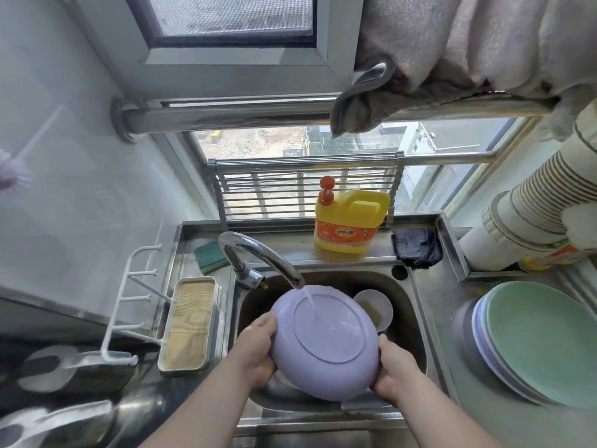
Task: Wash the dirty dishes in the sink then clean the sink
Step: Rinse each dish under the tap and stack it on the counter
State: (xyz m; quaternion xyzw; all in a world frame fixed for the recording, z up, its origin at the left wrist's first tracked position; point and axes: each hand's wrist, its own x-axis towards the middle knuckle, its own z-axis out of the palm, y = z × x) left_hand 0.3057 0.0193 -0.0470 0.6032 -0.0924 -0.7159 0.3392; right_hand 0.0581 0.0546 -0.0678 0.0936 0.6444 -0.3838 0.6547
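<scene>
Plate point(326, 341), lilac, one; held over the sink point(416, 321), underside up and tilted toward the person; water from the tap point(258, 253) fell on its base ring and ran down the back; no suds or food showed on that face, the front face was hidden.

Left hand point(258, 347): fingers curled round the plate's left rim, thumb on the back; right hand point(395, 370): gripped the lower right rim likewise; both wrapped on the plate, neither spread nor free.

Bowl point(374, 310), white, one; lay in the sink behind the plate, just beside its right edge, brownish residue inside; judged unwashed.

Further dish, pale, partly seen under the plate near the front of the basin; too hidden to name.

Stack point(533, 344) of plates, green on top, lilac below; stood on the drainer to the right, well apart from the basin; whether clean or waiting could not be told, though their place out of the sink suggested done.

Detergent point(349, 221), yellow jug with red pump, on the ledge behind; sponge point(210, 257), green, behind the tap to the left; cloth point(416, 247), dark, at the ledge's right end.

Progress, as judged: washing under way, the plate at its rinse; the bowl and whatever lay beneath remained; the sink itself not yet cleaned, that step wholly outstanding.
</scene>
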